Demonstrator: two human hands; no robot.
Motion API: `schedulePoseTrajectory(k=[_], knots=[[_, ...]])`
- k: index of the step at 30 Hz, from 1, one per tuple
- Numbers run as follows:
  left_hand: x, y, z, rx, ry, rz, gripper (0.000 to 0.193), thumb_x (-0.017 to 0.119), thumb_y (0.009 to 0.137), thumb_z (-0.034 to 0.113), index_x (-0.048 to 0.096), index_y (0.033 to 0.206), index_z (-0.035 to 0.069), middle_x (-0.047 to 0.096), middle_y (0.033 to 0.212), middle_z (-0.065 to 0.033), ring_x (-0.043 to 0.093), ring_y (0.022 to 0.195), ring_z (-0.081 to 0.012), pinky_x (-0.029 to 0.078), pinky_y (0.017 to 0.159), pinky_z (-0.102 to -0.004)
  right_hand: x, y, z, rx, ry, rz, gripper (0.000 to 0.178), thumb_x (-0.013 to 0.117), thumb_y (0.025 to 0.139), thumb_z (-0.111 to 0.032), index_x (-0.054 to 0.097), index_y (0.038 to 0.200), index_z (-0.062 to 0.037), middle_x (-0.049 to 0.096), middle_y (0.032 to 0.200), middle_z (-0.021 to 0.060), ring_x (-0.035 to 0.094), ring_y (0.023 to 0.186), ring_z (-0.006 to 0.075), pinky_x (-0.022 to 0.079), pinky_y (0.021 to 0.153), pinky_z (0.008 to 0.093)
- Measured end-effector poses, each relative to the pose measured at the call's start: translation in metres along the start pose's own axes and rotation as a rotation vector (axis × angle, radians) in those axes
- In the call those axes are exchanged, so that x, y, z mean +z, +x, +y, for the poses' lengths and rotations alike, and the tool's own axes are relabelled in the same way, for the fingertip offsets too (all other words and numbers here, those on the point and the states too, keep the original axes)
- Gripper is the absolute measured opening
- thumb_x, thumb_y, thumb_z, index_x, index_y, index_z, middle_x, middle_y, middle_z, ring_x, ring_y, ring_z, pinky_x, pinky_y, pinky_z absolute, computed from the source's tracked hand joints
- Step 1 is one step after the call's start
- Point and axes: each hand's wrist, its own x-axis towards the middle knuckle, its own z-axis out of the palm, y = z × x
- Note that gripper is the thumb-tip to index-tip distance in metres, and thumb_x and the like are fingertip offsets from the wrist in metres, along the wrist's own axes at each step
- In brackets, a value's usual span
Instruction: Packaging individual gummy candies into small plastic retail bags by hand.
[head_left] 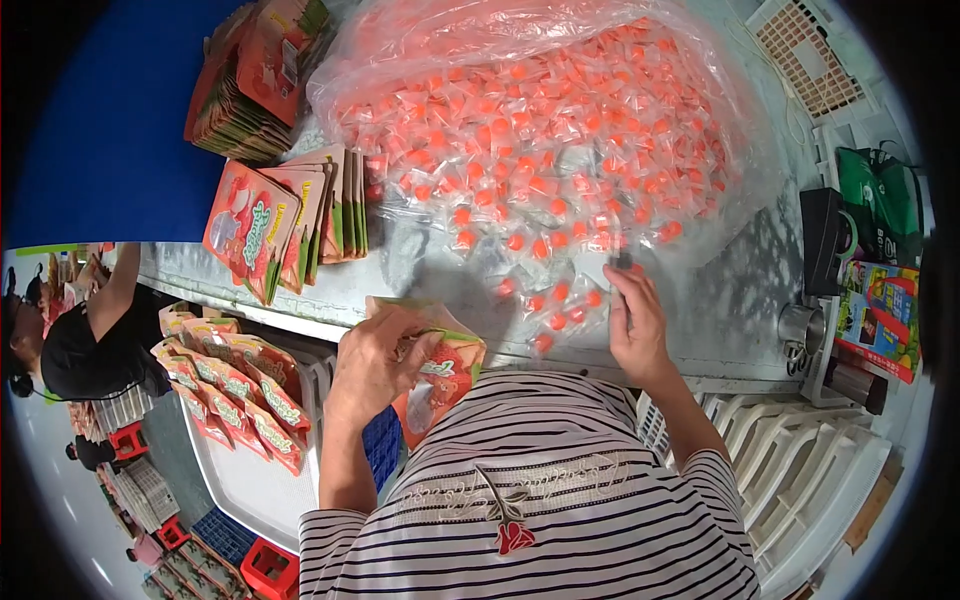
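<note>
My left hand (375, 360) is closed round a red and green pouch (440, 378), held upright at the table edge against my striped shirt. The pouch's upper end points away from me. My right hand (640, 325) is raised over the table, its fingers drawn together beside the nearest loose candies. A small dark blur shows at its fingertips; what it is I cannot make out. Several small clear-wrapped orange-red candies (558, 320) lie between the two hands. Behind them a big clear plastic bag (760, 150) lies spread, heaped with the same wrapped candies (520, 135).
Flat pouches lie fanned (265, 225) and stacked (245, 100) at the back left. Filled pouches (230, 385) stand in a white tray (250, 480) on my left. White plastic racks (790, 470) are at my right, a metal cup (800, 325) beyond. Other people (95, 345) work far left.
</note>
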Motion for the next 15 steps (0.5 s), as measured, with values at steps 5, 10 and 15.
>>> schedulePoseTrajectory(k=[5, 10, 15], knots=[[0.002, -0.002, -0.003, -0.030, 0.011, 0.006, 0.021, 0.073, 0.081, 0.010, 0.067, 0.099, 0.002, 0.068, 0.083, -0.0113, 0.065, 0.063, -0.0194, 0.052, 0.058, -0.0282, -0.008, -0.004, 0.003, 0.011, -0.032, -0.059, 0.040, 0.051, 0.080, 0.008, 0.059, 0.118, -0.0014, 0.060, 0.113, 0.0155, 0.056, 0.101, 0.0343, 0.045, 0.090, 0.0409], [0.003, 0.001, -0.001, 0.001, 0.017, 0.002, 0.022, 0.074, 0.081, 0.011, 0.067, 0.099, 0.001, 0.068, 0.083, -0.0113, 0.065, 0.062, -0.0197, 0.052, 0.058, -0.0284, -0.005, 0.002, -0.008, -0.201, -0.305, -0.194, 0.036, 0.058, 0.075, 0.005, 0.063, 0.110, -0.0038, 0.056, 0.117, 0.0138, 0.053, 0.107, 0.0332, 0.043, 0.093, 0.0403], [0.002, -0.002, -0.001, 0.010, 0.020, 0.011, 0.022, 0.074, 0.081, 0.012, 0.067, 0.099, 0.001, 0.068, 0.082, -0.0112, 0.064, 0.062, -0.0200, 0.052, 0.058, -0.0287, -0.002, -0.001, 0.000, -0.131, -0.272, -0.211, 0.027, 0.062, 0.073, 0.003, 0.062, 0.098, -0.0057, 0.056, 0.106, 0.0124, 0.053, 0.101, 0.0324, 0.043, 0.089, 0.0418]])
